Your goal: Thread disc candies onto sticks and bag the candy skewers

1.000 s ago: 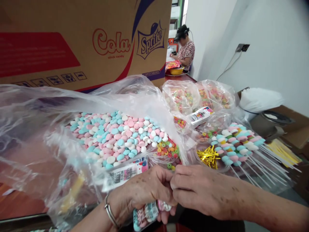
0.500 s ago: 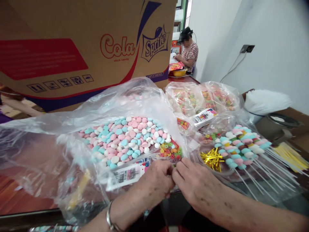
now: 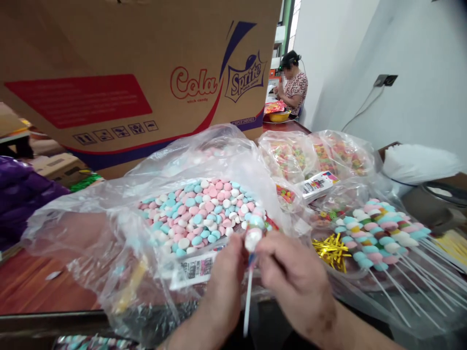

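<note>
A candy skewer [image 3: 247,304] stands nearly upright between my hands, its white stick pointing down and pastel candies at its top. My left hand [image 3: 224,277] is closed against its left side. From the right, my right hand [image 3: 295,274] grips it just below the candies with bent fingers, slightly blurred. Behind the hands lies a heap of pink, blue and white candies [image 3: 195,214] on clear plastic. A printed label card [image 3: 193,272] is beside my left hand. Gold twist ties [image 3: 331,251] lie to the right, next to a pile of candy skewers [image 3: 381,231].
A large cardboard box [image 3: 160,43] rises behind the candies. Clear bags of ring candies [image 3: 321,150] and a stack of label cards [image 3: 317,186] sit at the back right. A yellow bundle of sticks [image 3: 452,248] lies far right. A co-worker [image 3: 296,87] sits in the background.
My hands have risen slightly and turned upward, bringing the candy skewer into view between them. The camera view has shifted, so the surroundings appear lower and further right.
</note>
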{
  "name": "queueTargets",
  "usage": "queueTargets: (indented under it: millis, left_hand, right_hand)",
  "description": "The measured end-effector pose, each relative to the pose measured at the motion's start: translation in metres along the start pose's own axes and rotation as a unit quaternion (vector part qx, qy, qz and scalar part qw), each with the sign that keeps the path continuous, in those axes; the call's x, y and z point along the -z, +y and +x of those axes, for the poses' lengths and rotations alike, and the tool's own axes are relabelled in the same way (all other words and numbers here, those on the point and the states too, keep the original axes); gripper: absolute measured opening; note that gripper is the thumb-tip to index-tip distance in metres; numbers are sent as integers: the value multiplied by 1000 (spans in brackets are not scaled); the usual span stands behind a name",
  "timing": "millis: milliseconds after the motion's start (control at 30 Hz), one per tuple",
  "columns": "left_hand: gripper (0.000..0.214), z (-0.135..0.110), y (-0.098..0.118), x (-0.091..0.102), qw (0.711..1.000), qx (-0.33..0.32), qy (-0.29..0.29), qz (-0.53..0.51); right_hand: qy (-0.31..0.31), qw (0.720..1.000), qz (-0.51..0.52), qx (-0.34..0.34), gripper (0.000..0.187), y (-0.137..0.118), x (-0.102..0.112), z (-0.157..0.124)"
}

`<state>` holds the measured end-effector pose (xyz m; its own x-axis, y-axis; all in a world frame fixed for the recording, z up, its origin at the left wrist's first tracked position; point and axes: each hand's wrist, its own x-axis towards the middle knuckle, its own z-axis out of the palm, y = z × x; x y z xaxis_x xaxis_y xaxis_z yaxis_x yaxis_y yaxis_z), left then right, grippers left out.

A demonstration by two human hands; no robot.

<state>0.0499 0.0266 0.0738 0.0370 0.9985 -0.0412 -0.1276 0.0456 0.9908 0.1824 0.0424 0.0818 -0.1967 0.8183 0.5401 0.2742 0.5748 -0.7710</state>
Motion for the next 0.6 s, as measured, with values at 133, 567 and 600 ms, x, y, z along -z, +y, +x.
queueTargets:
  millis: [133, 567, 600]
  left_hand:
    - [69, -5, 42, 28, 983, 14, -119, -140]
    - [28, -43, -3, 29, 981, 54, 159, -95]
    - [27, -49, -4, 29, 973, 11, 219, -78]
  right_hand:
    - [-56, 995, 57, -59, 21, 4, -10, -9]
    - [-230, 855, 343, -315, 27, -9, -61, -44]
    - [-247, 855, 341, -302, 28, -9, -66, -48]
